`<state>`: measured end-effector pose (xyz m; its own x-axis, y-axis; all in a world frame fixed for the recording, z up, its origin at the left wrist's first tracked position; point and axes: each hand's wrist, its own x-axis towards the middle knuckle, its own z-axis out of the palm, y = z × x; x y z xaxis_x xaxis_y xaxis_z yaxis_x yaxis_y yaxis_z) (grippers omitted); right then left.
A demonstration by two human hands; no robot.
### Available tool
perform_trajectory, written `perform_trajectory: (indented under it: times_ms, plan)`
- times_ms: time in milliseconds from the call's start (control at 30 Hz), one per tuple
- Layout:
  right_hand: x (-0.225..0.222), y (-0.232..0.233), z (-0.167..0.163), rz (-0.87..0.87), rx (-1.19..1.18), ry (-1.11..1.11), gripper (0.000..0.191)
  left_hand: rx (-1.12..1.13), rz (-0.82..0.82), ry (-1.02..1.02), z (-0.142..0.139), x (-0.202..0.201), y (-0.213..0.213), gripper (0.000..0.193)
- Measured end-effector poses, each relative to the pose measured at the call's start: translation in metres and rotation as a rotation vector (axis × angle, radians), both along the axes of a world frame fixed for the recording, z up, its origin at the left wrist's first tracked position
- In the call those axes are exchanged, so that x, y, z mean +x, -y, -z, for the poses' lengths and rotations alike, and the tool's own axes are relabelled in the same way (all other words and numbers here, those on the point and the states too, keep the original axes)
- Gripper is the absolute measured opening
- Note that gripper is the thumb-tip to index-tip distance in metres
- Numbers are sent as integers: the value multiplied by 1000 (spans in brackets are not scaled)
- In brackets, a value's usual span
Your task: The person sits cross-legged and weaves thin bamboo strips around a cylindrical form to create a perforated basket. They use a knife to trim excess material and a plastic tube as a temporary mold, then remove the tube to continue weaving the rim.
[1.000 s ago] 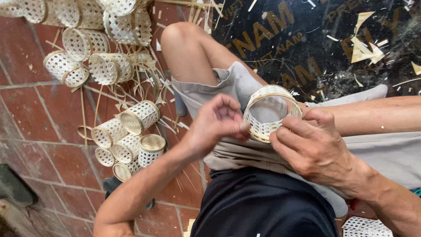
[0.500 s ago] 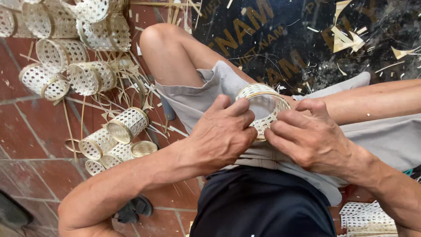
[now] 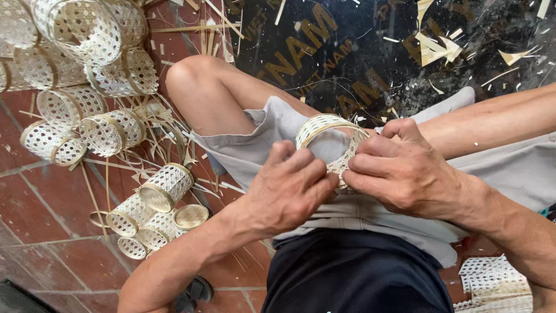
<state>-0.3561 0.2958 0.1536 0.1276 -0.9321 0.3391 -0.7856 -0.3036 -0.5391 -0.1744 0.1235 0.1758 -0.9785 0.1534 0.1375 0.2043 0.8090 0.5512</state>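
A small round basket [image 3: 325, 128] of pale woven bamboo rests on my lap, open side up. My left hand [image 3: 286, 188] grips its near rim from the left with fingers curled. From the right, my right hand [image 3: 399, 171] pinches the same rim, thumb and fingers pressed on the weave. Both hands meet at the basket's near edge and hide its lower part. I sit with grey shorts and bare knees [image 3: 194, 75] over a red brick floor.
Several finished woven baskets [image 3: 165, 186] lie on the brick floor at the left, with a larger pile [image 3: 81, 64] farther up. Loose bamboo strips [image 3: 168, 142] are scattered among them. A black tarp [image 3: 370, 46] with shavings lies ahead. A flat woven sheet [image 3: 492, 281] lies at lower right.
My left hand moved onto the basket's rim and closed on it. The basket has settled lower into my lap, and the camera view has shifted closer.
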Motion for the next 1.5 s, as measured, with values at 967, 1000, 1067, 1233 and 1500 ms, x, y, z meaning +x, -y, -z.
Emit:
perform_trajectory:
  times_ms: [967,1000,1067,1233,1500]
  plan:
    - [-16,6,0,-167,-35,122,22,90,-30,-174,6,21,2,26]
    - [-19,8,-1,-210,-17,105,23,80,-19,-164,4,20,4,27]
    - [-22,11,-4,-239,-8,85,22,55,-16,-149,-2,19,4,25]
    - [-18,21,-4,-187,-115,158,17,6,-76,-196,-10,17,7,17]
    - [-12,35,6,-120,-16,401,20,89,-169,-122,-8,18,9,21]
